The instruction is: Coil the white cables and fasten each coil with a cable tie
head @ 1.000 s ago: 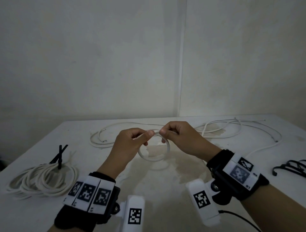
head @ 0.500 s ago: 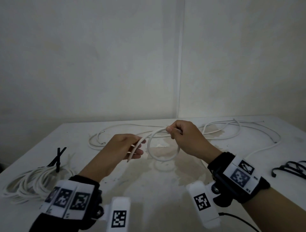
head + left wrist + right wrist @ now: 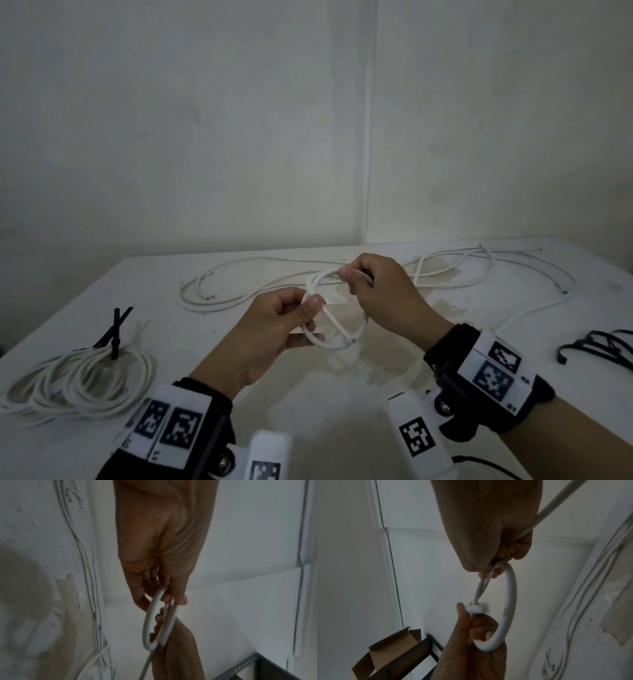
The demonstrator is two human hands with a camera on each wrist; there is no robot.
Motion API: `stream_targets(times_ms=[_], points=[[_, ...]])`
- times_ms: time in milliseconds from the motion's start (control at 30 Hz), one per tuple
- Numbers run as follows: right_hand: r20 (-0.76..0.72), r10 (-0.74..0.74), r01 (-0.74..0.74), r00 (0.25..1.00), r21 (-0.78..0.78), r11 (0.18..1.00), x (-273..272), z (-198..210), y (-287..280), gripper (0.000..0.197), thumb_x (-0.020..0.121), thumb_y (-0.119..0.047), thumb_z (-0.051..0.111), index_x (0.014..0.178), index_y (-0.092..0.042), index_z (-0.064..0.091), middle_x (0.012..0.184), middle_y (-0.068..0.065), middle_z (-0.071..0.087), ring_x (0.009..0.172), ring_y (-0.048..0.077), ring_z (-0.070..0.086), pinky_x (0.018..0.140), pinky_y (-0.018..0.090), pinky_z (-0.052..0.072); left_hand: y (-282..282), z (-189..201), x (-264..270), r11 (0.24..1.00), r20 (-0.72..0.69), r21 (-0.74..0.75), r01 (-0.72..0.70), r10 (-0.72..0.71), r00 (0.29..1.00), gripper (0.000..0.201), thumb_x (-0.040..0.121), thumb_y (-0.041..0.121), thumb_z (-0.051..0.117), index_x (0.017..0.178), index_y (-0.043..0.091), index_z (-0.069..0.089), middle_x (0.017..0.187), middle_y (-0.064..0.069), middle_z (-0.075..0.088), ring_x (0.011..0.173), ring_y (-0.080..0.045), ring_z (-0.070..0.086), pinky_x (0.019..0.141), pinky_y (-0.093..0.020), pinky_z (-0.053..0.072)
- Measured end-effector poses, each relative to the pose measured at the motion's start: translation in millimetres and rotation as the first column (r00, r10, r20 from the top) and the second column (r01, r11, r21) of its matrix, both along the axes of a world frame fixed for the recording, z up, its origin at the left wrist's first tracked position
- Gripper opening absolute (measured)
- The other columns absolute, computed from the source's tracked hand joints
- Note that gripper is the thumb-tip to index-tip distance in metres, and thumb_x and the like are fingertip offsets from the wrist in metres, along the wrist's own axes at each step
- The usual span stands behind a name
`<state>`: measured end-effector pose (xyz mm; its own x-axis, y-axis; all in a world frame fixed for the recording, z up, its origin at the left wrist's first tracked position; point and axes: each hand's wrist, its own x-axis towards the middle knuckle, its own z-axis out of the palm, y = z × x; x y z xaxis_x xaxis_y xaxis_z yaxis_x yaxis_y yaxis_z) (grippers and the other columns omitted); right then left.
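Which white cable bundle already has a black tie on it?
The finished coil at the table's left edge: a black cable tie cinches it. The small loop in the hands has none.

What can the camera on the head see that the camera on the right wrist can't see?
Only the head view shows the finished coil with its black cable tie, spare black ties at the table's right edge, and both wristbands. Only the right wrist view shows a brown cardboard box below. Both show the left hand and right hand holding the small white cable loop, with loose white cables on the table.
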<state>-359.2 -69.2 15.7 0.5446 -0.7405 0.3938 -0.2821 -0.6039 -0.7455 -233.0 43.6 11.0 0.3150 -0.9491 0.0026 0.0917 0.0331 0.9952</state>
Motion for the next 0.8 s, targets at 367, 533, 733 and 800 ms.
stream_targets(times_ms=[367, 533, 733, 800], points=[[0.015, 0.085, -0.086, 0.996, 0.129, 0.988, 1.1, 2.8, 7.9, 0.028, 0.09, -0.027, 0.055, 0.065, -0.018, 0.051, 0.06, -0.003, 0.054, 0.051, 0.007, 0.043, 0.055, 0.022, 0.036, -14.6, -17.3, 18.9, 0.91, 0.753, -0.327, -0.255, 0.414, 0.512, 0.01, 0.088, 0.019, 0.062, 0.081, 0.014, 0.066, 0.068, -0.003, 0.058, 0.057, -0.014, 0.056, 0.054, -0.028, 0.048], [0.074, 0.083, -0.097, 0.994, 0.206, 0.974, -5.7, 1.7, 3.2, 0.026, 0.091, -0.026, 0.055, 0.067, -0.016, 0.054, 0.059, -0.004, 0.055, 0.048, 0.004, 0.042, 0.057, 0.026, 0.036, -13.3, -11.2, 15.7, 0.959, 0.593, -0.22, -0.181, 0.279, 0.756, 0.007, 0.09, 0.015, 0.057, 0.093, 0.014, 0.063, 0.093, -0.001, 0.061, 0.079, -0.002, 0.057, 0.064, -0.008, 0.042], [0.08, 0.07, -0.085, 0.994, 0.199, 0.976, -9.2, 0.0, -0.1, 0.025, 0.091, -0.023, 0.055, 0.067, -0.015, 0.054, 0.06, -0.007, 0.057, 0.042, -0.004, 0.045, 0.057, 0.021, 0.034, -10.3, -3.2, 1.3, 0.992, 0.534, -0.08, -0.098, 0.126, 0.836, 0.021, 0.097, 0.02, 0.039, 0.081, 0.014, 0.05, 0.065, 0.004, 0.046, 0.056, -0.004, 0.041, 0.059, -0.02, 0.034], [0.085, 0.069, -0.085, 0.994, 0.198, 0.977, -12.7, 1.2, -1.0, 0.025, 0.092, -0.021, 0.054, 0.067, -0.014, 0.054, 0.06, -0.006, 0.057, 0.042, -0.006, 0.046, 0.056, 0.019, 0.032, -9.8, -3.4, 2.6, 0.992, 0.598, -0.1, -0.072, 0.117, 0.793, 0.025, 0.098, 0.023, 0.036, 0.08, 0.017, 0.053, 0.067, 0.007, 0.049, 0.056, 0.0, 0.042, 0.06, -0.017, 0.035]])
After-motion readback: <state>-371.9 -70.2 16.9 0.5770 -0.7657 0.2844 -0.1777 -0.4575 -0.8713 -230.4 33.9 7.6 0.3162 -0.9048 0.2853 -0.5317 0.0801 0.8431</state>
